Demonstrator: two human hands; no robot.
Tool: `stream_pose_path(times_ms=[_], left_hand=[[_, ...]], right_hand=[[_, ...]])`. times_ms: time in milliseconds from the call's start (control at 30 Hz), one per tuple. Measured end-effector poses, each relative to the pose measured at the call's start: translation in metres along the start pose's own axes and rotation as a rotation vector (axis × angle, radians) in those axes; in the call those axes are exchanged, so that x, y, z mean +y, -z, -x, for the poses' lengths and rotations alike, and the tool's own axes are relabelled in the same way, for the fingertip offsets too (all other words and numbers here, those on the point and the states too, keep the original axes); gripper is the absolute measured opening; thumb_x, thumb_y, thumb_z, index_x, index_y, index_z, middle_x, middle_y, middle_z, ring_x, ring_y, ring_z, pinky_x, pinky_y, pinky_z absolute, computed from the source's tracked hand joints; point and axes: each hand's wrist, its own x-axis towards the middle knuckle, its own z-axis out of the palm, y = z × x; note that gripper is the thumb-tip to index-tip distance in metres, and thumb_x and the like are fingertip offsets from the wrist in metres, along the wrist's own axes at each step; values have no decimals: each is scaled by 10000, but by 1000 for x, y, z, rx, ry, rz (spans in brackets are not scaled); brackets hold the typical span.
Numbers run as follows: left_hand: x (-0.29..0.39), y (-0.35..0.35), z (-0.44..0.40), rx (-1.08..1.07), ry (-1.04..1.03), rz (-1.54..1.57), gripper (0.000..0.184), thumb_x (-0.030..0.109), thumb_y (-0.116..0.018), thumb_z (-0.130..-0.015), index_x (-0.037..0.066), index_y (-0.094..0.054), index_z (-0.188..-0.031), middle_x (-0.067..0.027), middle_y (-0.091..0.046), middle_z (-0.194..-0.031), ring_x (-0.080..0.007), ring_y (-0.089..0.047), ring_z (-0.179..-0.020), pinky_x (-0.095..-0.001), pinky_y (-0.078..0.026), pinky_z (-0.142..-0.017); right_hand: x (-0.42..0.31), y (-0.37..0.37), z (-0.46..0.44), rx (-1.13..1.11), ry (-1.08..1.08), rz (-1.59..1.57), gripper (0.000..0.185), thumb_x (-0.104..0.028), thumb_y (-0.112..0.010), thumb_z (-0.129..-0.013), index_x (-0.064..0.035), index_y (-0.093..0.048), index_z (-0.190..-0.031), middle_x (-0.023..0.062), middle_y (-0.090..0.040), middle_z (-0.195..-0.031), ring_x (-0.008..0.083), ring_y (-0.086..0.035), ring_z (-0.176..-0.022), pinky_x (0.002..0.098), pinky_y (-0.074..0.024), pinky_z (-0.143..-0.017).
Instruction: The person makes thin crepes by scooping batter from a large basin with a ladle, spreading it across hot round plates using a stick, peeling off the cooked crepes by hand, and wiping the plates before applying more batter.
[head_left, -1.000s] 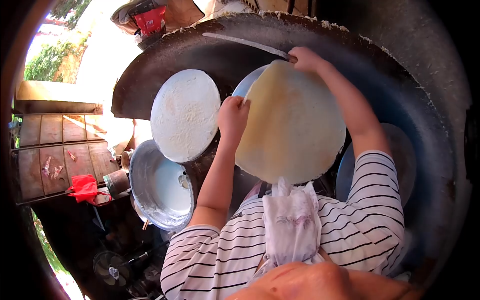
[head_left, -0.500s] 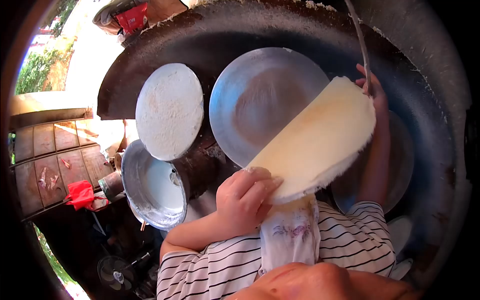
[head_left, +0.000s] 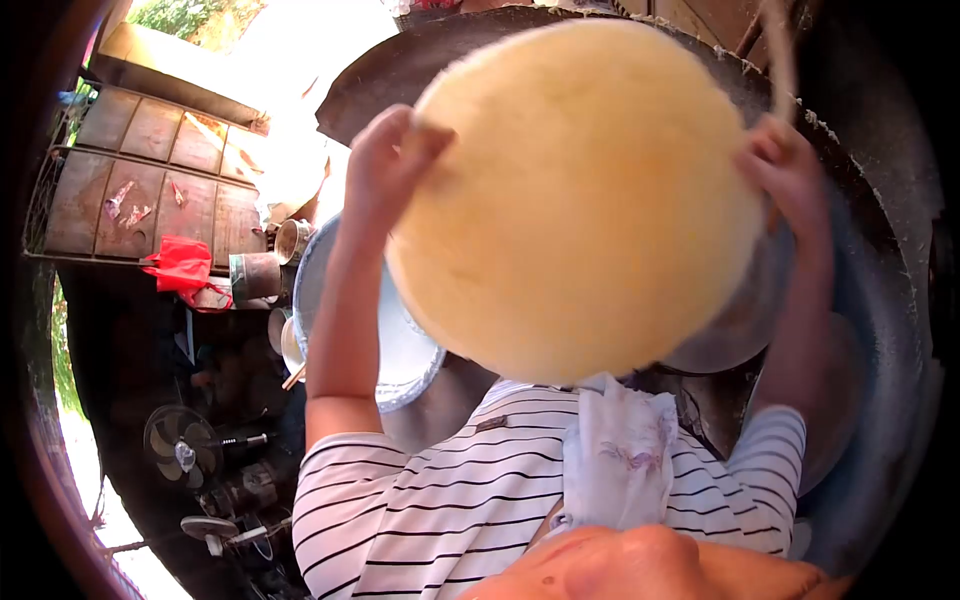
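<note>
A large round, pale yellow flatbread (head_left: 580,210) hangs between my hands, spread flat and facing the camera. My left hand (head_left: 395,155) pinches its upper left edge. At its right edge my right hand (head_left: 785,165) is closed, holding the edge together with a long thin stick (head_left: 780,60) that points upward. Part of a round metal pan (head_left: 725,335) shows below the bread on the right; the rest is hidden behind the bread. A metal basin (head_left: 400,350) with white liquid is partly covered by my left forearm.
A red bag (head_left: 182,268) hangs by a tiled ledge (head_left: 130,200) on the left, near a metal can (head_left: 255,276). A fan (head_left: 183,447) stands at the lower left. The dark curved rim (head_left: 370,80) of the large stove surrounds the work area.
The flatbread, folded over half a second ago, is now opened out and lifted. My left hand has risen to its upper left edge. The view has shifted to the left.
</note>
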Motion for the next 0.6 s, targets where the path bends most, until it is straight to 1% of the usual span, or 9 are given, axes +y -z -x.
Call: stream_pose_path(times_ms=[100, 133, 200, 267, 333, 433, 533, 567, 600], left_hand=[[-99, 66, -110, -140, 190, 14, 199, 196, -701, -827, 27, -618, -890, -18, -622, -779, -91, -581, -624, -238, -492, -554], [-152, 76, -142, -218, 290, -15, 200, 199, -704, -824, 36, -620, -904, -20, -626, -781, -96, -580, -624, -232, -489, -549], [-224, 70, -171, -304, 454, 7, 204, 206, -711, -806, 25, -630, -852, -12, -619, -729, -97, -574, -611, -256, -477, -540], [-327, 49, -201, -276, 301, -267, 239, 248, -734, -762, 27, -644, -767, -20, -599, -657, -103, -567, -605, -309, -473, -562], [-350, 28, -197, -222, 242, -259, 276, 286, -748, -710, 25, -664, -742, -54, -593, -594, -156, -594, -588, -347, -478, -607], [-340, 18, -203, -209, 235, -427, 293, 298, -749, -698, 33, -687, -805, -113, -642, -737, -222, -636, -738, -354, -482, -709], [-352, 12, -213, -64, -20, -483, 301, 289, -745, -703, 30, -693, -846, -148, -648, -931, -265, -609, -945, -348, -461, -799], [-358, 15, -220, -167, 26, -410, 294, 284, -748, -704, 34, -693, -848, -149, -618, -1019, -265, -555, -1046, -358, -442, -862], [-357, 17, -210, -208, 70, -388, 290, 281, -746, -707, 33, -689, -846, -148, -617, -1014, -268, -557, -1035, -359, -444, -865]], right_hand=[[55, -118, -97, 92, 6, 220, 197, -109, -682, -655, -63, -494, -690, -9, -512, -607, 77, -499, -596, 254, -407, -540], [78, -150, -113, 56, -24, 73, 203, -152, -680, -635, -32, -537, -713, 55, -552, -600, 141, -560, -594, 307, -442, -555], [109, -198, -132, 74, -84, 335, 222, -171, -678, -621, -14, -562, -728, 134, -592, -657, 258, -615, -649, 369, -475, -615], [135, -220, -143, 108, -73, 502, 241, -170, -674, -605, -8, -584, -759, 189, -614, -749, 356, -610, -746, 404, -480, -671], [139, -223, -147, 35, -85, 577, 246, -168, -670, -606, -8, -591, -775, 207, -611, -805, 378, -601, -808, 421, -475, -708], [157, -219, -186, -92, -16, 631, 252, -166, -665, -612, -4, -586, -788, 213, -603, -807, 373, -601, -824, 415, -475, -719], [159, -230, -209, -203, -53, 636, 254, -151, -671, -608, 0, -580, -791, 218, -606, -833, 372, -594, -863, 416, -463, -726], [161, -232, -215, -175, 34, 652, 243, -134, -665, -610, 5, -580, -790, 221, -607, -834, 373, -595, -855, 416, -463, -720], [166, -234, -210, -161, 99, 660, 232, -116, -658, -612, 10, -580, -790, 223, -607, -835, 375, -595, -848, 417, -463, -714]])
